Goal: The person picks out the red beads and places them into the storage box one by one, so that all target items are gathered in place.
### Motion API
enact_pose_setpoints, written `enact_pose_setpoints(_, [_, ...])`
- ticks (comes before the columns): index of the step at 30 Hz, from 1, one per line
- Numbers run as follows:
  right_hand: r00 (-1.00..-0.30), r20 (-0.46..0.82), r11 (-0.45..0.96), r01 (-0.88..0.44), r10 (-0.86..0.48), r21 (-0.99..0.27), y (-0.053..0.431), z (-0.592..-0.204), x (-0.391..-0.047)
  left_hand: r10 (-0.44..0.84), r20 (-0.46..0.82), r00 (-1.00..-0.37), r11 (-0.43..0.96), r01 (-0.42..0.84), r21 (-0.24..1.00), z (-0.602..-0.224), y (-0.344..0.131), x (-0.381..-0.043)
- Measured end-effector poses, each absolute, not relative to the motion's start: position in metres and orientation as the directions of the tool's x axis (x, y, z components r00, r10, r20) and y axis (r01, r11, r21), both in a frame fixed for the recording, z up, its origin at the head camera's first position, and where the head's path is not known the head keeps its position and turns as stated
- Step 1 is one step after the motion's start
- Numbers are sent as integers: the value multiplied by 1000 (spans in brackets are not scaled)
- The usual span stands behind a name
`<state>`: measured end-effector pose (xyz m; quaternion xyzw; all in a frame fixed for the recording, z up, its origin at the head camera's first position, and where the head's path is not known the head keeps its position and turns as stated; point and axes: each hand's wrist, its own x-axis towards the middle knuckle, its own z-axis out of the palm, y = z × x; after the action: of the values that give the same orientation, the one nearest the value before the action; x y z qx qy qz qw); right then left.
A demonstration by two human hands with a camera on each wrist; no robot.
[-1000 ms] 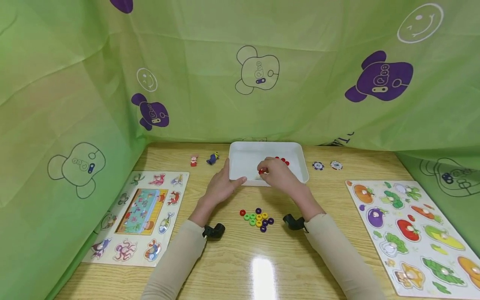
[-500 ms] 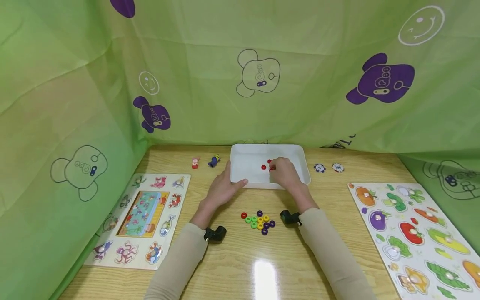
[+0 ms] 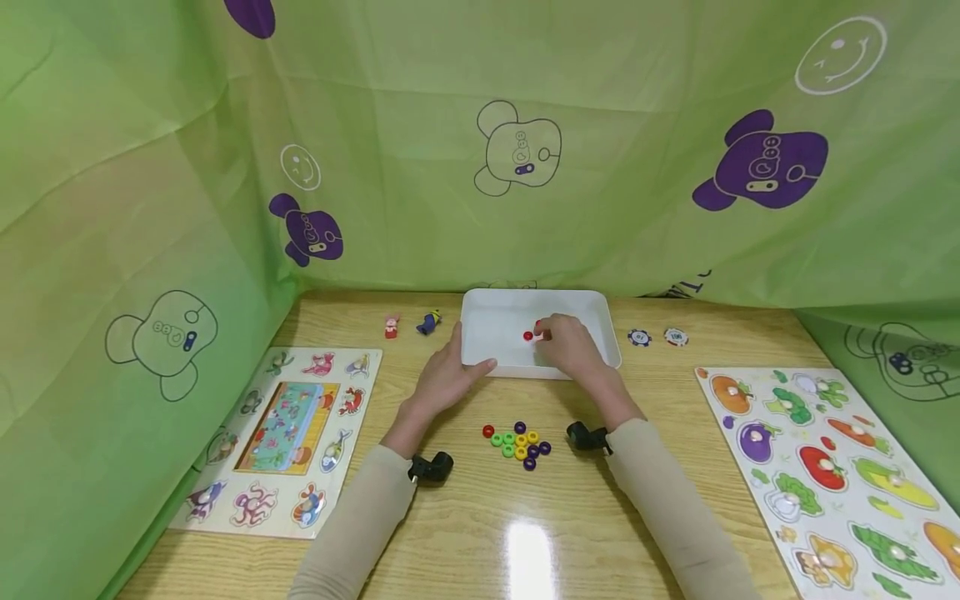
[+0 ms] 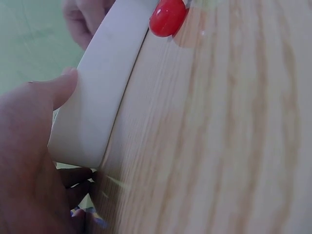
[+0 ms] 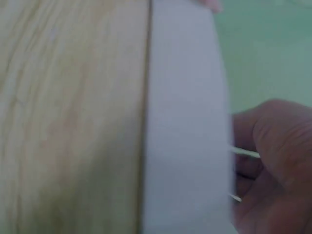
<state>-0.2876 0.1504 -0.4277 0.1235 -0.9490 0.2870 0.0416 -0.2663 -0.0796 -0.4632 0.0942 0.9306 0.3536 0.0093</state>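
Note:
A white tray (image 3: 495, 321) stands against the back curtain. My left hand (image 3: 441, 377) grips its front left corner: the thumb lies over the front rim (image 4: 66, 87) and the fingers go along the outer side. Inside the tray my right hand (image 3: 567, 343) reaches down with bent fingers. Just left of its fingertips lies a red ring (image 3: 528, 336), and another red spot shows beside the fingers. In the right wrist view the tray's wall (image 5: 187, 122) hides those fingertips, so whether they pinch a ring is unclear. Nearer the front lies one more red ring (image 3: 488, 431).
Green rings (image 3: 502, 443), yellow rings (image 3: 521, 452) and purple rings (image 3: 530, 463) lie in front of the tray. Two small figures (image 3: 428, 322) stand left of it, two poker chips (image 3: 640, 337) right. A sea-animal puzzle board (image 3: 352, 442) and a vegetable puzzle board (image 3: 787, 437) flank the table.
Over the second my right hand, at first with a red ring at its fingertips, shifts slightly right within the tray. Red rings now show left of it. My left hand stays at the corner.

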Motion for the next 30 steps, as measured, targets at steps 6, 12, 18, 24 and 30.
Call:
enact_pose_setpoints(6, [-910, 171, 758, -410, -378, -507, 135, -404, -258, 163, 32, -986, 737, 143, 660, -461, -82, -266])
enact_pose_setpoints(12, [-800, 48, 689, -544, -599, -479, 113, -398, -221, 163, 46, -985, 745, 154, 649, -461, -85, -266])
enact_pose_setpoints(18, [-694, -6, 630, -649, -720, -426, 93, -415, -202, 186, 57, -981, 735, 178, 654, -462, -85, -263])
enact_pose_setpoints(24, [-661, 13, 609, -698, -750, -378, 85, -427, -198, 195, 47, -980, 751, 180, 635, -461, -82, -264])
enact_pose_setpoints(30, [-636, 26, 591, -730, -771, -343, 82, -429, -198, 192, 40, -981, 753, 173, 635, -461, -80, -264])
